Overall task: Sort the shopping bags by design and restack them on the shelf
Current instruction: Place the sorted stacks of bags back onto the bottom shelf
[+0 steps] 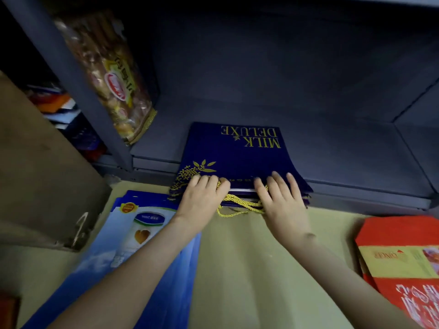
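A snack packet [111,77] leans at the shelf's [344,150] left end. Blue bags [142,245] lie flat on the floor [273,269] below it. The left hand [200,198] curls its fingers over the near edge of the navy bags [237,150], which are stacked on the shelf's front lip with gold cords [237,203] hanging out. The right hand [282,205] rests flat, with straight fingers, on the same stack. Red bags [403,257] lie on the floor at far right.

The grey shelf [332,143] holds a navy bag stack [237,157] and a leaning snack packet [111,77].
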Action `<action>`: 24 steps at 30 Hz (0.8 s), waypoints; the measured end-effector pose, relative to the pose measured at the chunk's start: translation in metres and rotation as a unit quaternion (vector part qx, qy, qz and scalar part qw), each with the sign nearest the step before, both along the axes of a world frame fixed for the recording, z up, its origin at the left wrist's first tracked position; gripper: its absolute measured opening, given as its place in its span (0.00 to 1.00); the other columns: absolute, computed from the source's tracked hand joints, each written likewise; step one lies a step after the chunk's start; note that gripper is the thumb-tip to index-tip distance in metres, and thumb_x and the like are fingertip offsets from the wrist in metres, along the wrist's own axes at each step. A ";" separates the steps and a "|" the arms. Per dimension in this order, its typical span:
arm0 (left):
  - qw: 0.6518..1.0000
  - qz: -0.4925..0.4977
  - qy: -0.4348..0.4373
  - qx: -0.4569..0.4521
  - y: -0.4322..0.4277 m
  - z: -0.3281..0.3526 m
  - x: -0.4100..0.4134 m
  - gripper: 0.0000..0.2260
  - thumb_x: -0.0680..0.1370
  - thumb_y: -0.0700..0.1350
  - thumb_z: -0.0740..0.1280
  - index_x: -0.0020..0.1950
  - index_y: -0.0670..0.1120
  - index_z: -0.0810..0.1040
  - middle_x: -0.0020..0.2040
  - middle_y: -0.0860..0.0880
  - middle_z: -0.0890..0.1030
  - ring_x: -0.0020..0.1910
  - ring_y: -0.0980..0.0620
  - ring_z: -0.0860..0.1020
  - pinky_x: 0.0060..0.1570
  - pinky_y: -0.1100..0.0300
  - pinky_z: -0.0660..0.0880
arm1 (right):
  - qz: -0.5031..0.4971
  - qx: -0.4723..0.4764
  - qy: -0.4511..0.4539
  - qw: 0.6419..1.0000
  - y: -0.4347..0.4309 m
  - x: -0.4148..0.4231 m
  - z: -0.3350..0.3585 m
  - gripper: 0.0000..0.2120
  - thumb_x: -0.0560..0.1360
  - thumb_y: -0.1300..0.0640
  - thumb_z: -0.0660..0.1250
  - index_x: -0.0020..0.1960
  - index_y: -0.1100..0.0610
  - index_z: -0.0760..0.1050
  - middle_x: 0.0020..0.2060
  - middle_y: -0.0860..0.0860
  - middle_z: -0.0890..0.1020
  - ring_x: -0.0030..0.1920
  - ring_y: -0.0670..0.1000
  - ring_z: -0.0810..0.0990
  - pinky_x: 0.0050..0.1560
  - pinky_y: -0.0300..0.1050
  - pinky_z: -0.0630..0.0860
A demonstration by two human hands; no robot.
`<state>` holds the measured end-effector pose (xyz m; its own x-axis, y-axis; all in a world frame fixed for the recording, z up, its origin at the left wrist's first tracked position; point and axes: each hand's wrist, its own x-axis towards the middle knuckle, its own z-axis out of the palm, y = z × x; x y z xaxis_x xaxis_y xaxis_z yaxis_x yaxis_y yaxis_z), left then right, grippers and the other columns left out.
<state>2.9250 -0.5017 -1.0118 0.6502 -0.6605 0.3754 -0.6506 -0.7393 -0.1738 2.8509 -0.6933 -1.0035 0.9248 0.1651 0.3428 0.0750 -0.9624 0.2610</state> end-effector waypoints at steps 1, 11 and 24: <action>1.000 -0.002 -0.009 0.002 0.009 0.001 0.008 0.16 0.67 0.33 0.65 0.52 0.42 0.68 0.37 0.45 0.77 0.35 0.45 0.76 0.38 0.53 0.74 | 0.012 -0.004 0.006 1.000 0.006 0.010 0.000 0.36 0.59 0.63 0.76 0.64 0.61 0.66 0.50 0.60 0.79 0.54 0.63 0.77 0.61 0.59 0.67; 0.997 0.038 -0.032 0.056 0.086 -0.007 0.095 0.25 0.62 0.34 0.75 0.55 0.42 0.67 0.44 0.44 0.79 0.42 0.46 0.77 0.48 0.53 0.76 | 0.051 -0.020 0.069 0.996 0.080 0.100 -0.009 0.52 0.44 0.62 0.80 0.65 0.64 0.63 0.47 0.62 0.78 0.46 0.61 0.77 0.43 0.56 0.76; 0.958 0.168 0.116 0.202 0.093 -0.031 0.136 0.30 0.79 0.45 0.63 0.75 0.42 0.51 0.74 0.39 0.55 0.73 0.41 0.56 0.72 0.50 0.51 | -0.012 -0.041 0.175 0.984 0.108 0.160 -0.043 0.41 0.75 0.54 0.65 0.77 0.54 0.41 0.75 0.58 0.57 0.74 0.59 0.56 0.68 0.68 0.57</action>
<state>3.0609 -0.4090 -1.0427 0.8867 -0.4601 -0.0464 -0.4431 -0.8167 -0.3698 3.0104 -0.5857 -1.0466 0.9878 0.1554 -0.0099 0.1512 -0.9419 0.2998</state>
